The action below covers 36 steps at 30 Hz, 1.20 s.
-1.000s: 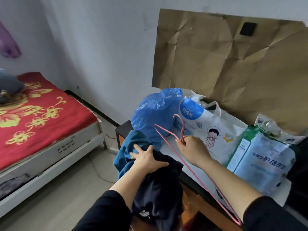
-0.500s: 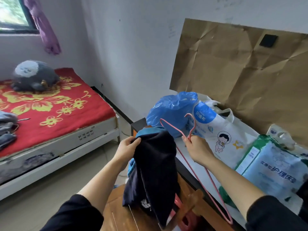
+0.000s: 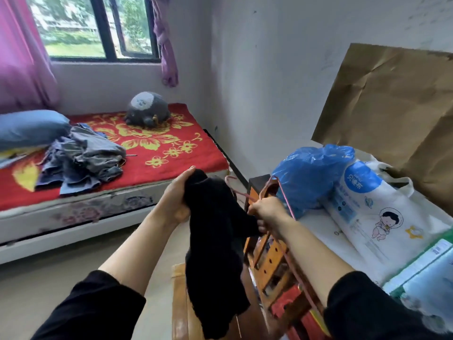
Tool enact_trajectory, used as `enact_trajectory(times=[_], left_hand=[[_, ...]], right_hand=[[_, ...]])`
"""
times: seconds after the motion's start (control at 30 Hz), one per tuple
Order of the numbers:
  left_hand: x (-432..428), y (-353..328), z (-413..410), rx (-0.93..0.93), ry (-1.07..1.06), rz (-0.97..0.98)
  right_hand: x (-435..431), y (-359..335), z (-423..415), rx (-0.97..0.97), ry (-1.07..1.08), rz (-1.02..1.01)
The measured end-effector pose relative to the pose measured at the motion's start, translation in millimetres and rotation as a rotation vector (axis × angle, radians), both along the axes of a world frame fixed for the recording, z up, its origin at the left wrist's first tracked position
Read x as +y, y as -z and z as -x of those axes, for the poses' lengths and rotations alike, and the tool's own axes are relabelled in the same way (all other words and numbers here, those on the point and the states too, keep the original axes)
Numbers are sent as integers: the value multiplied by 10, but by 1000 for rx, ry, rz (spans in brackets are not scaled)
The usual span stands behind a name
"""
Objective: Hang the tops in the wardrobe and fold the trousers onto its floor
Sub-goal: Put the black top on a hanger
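Lettering in Chinese marks the white bag point(image 3: 382, 209); left hand point(image 3: 176, 195) grips black garment point(image 3: 215, 253), right hand point(image 3: 267, 212) pink hanger point(image 3: 288, 202)

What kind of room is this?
Most likely a bedroom in a home: a bed with a red floral cover, a blue pillow and a plush toy lying on it, and a window with a pink curtain behind it.

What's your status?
Left grip holds black fabric garment, hanging free. Right grip holds thin pink wire hanger beside it. Orange wooden chair directly below.
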<state>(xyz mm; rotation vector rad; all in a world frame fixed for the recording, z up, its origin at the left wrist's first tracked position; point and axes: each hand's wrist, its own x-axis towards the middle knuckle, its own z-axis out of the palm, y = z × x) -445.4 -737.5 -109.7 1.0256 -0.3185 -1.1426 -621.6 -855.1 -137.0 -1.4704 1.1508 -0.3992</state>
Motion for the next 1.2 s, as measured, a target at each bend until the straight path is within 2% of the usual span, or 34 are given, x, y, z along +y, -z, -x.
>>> enact_trajectory(times=[0.13,0.3,0.43,0.63,0.77,0.87,1.0,1.07,1.2], left_hand=[[384,-93,-341,-16,-79,8],[828,-106,-875,-54,-187,57],[1278,-169,-1470,-100,-254,99],[2100,-259,-2464,-157,-390,120],[2738,-308,-3046,-213,-509,88],[3206,-215,-3367,-358,-606,-43],[3710,49,-3597,-571,-593,-288],[3845,136,-3702,-759,-513,-425],[3921,207,-3823,-1033,-162,-752]], right_hand=[[368,23,-348,-76,-86,0],[931,309,-887,-108,-347,-192],[1453,498,-1533,-129,-523,-225],[2151,519,-2619,-162,-544,-152],[2352,338,-3186,-211,-421,-189],[2348,120,-3519,-325,-350,-289],[2400,-166,-3931,-353,-390,-229],[2513,-272,-4132,-344,-435,-221],[2796,-432,-4472,-327,-494,-202]])
